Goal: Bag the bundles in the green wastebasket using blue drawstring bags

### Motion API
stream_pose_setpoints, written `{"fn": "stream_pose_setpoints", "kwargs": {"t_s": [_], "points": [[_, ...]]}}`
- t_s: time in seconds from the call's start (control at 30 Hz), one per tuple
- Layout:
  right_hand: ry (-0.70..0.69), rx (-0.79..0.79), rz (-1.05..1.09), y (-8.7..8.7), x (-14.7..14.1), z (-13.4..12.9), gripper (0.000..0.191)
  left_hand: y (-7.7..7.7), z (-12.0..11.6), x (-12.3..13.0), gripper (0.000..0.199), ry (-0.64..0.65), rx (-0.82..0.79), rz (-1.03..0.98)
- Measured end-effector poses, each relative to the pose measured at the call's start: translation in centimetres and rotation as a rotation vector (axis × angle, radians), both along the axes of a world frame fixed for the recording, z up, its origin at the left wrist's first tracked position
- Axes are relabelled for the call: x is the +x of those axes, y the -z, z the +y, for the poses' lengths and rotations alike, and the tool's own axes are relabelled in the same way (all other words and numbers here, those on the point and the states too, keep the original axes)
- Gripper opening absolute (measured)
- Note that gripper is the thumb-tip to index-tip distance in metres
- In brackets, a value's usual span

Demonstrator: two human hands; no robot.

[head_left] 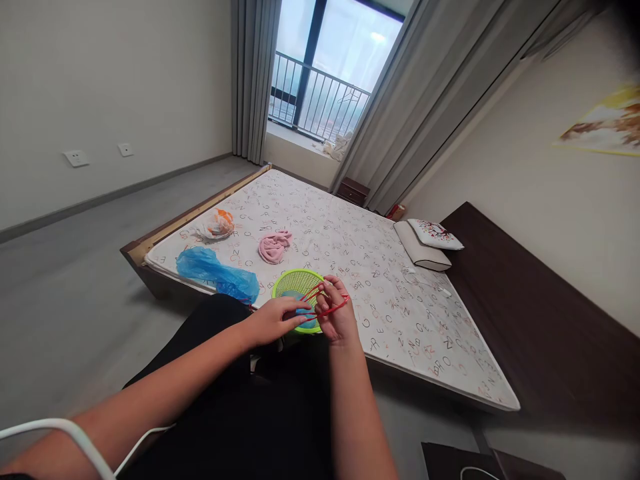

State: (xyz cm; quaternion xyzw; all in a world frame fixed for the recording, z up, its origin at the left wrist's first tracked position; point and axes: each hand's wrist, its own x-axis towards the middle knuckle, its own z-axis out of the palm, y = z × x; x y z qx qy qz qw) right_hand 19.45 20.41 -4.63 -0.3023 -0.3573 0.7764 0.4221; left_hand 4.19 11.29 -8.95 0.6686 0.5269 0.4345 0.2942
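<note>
Left fingers (297,305) extended toward curled right fingers (334,291)

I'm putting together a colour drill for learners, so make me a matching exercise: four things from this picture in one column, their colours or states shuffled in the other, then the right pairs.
1. String
2. Mesh basket
3. Cloth on the mattress
4. Top pillow

A. Pink, bunched up
B. White with a printed design
C. Red, strung between left hand and right hand
D. Yellow-green

Pairs: 1-C; 2-D; 3-A; 4-B
</note>
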Motion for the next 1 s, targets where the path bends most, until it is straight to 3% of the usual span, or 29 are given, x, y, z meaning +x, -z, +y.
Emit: {"fn": "stream_pose_setpoints", "kwargs": {"t_s": [0.13,0.2,0.3,0.4,0.53,0.63,0.73,0.9,1.0], "points": [[-0.007,-0.007,-0.017,0.1,-0.5,-0.4,0.041,0.5,0.5,0.5,0.034,0.093,-0.056,0.024],[0.002,-0.011,-0.019,0.1,-0.8,-0.6,0.04,0.6,0.7,0.9,0.024,0.085,-0.076,0.033],[0.021,-0.018,-0.037,0.1,-1.1,-0.8,0.041,0.5,0.9,1.0,0.027,0.059,-0.135,-0.015],[0.058,0.034,-0.03,0.2,-0.9,-0.7,0.044,0.5,1.0,0.3,0.033,0.032,-0.195,-0.22],[0.036,0.084,-0.045,0.6,0.0,-0.3,0.046,1.0,1.1,-1.3,0.047,-0.084,-0.265,-0.69],[-0.041,0.123,-0.1,1.2,0.4,-0.3,0.042,1.4,1.3,-1.9,0.051,-0.196,-0.296,-0.992],[-0.152,0.205,-0.196,1.7,0.3,-0.8,0.034,1.6,1.4,-1.7,0.043,-0.267,-0.363,-1.126],[-0.409,0.455,-0.431,2.5,0.1,-1.6,0.021,1.9,1.6,-1.2,0.031,-0.306,-0.41,-1.124],[-0.47,0.644,-0.601,2.6,0.1,-2.1,0.011,2.0,1.7,-1.4,0.026,-0.359,-0.452,-1.074]]}}
